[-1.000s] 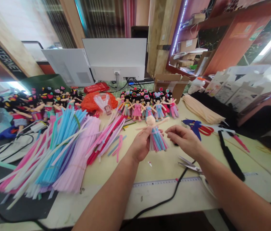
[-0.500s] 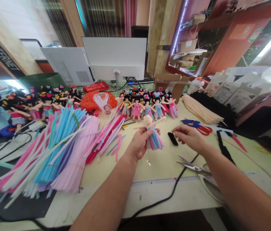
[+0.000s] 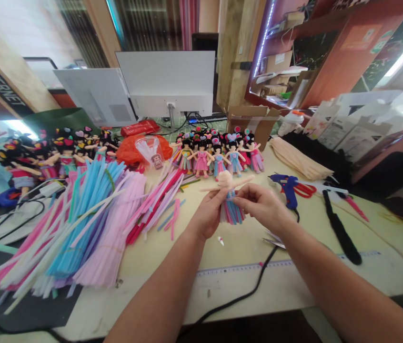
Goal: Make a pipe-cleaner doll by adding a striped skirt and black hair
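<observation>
My left hand [image 3: 208, 212] is closed round a small pipe-cleaner doll [image 3: 233, 209] and holds it upright above the table. The doll has a bare beige head, beige arms stretched sideways and a skirt of pink, blue and lilac strands. From the other side my right hand [image 3: 260, 202] pinches the doll near its waist, fingertips together at the top of the skirt. Below my right forearm the blades of a pair of scissors [image 3: 275, 239] show; their handles are hidden. A blue hot glue gun [image 3: 287, 188] lies right of my right hand, beside red-handled scissors [image 3: 306, 190].
Finished dolls [image 3: 203, 159] stand grouped at the back. Bundles of blue pipe cleaners [image 3: 83, 219] and lilac pipe cleaners [image 3: 115, 238] lie left. A black fuzzy strip [image 3: 342, 233] lies right, a beige bundle [image 3: 299, 159] behind it. A black cable [image 3: 237, 297] crosses a ruler [image 3: 223, 270] in front.
My right hand has moved left from above the table onto the doll and now pinches it. The short black piece that lay beside that hand is no longer visible.
</observation>
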Demonstrator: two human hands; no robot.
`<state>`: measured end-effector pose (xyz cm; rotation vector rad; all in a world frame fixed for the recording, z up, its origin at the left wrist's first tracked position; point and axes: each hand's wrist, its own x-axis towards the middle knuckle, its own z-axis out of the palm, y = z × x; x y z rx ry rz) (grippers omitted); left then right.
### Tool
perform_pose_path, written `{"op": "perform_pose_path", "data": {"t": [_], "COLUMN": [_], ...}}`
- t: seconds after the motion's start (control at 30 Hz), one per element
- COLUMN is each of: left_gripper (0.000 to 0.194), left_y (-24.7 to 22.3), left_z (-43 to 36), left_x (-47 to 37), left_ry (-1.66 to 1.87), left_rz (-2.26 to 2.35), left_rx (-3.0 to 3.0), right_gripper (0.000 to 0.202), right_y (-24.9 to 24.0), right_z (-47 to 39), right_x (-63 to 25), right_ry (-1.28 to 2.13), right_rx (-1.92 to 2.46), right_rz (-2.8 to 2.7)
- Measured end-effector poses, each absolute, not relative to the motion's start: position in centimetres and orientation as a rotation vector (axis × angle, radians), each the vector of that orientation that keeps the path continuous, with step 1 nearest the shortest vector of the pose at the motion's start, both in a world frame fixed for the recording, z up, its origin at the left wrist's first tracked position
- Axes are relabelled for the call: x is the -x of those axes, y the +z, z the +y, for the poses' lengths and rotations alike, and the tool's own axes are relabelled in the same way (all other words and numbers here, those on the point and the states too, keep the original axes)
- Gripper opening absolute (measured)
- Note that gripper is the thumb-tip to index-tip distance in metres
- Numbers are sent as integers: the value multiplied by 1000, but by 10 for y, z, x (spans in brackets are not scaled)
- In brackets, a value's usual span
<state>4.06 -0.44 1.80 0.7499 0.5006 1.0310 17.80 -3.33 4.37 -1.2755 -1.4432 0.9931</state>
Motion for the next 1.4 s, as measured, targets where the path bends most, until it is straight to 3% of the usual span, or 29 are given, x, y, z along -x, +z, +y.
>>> {"op": "perform_pose_path", "data": {"t": [1.4], "left_gripper": [33], "left_y": [28], "left_z": [-12], "left_x": [-34], "left_ry": [959], "left_rz": [406], "left_rx": [-1082], "right_gripper": [21], "right_y": [54], "right_z": [-50], "right_x": [-183], "right_ry": [810], "right_rx": [1257], "right_rz": [-1452]}}
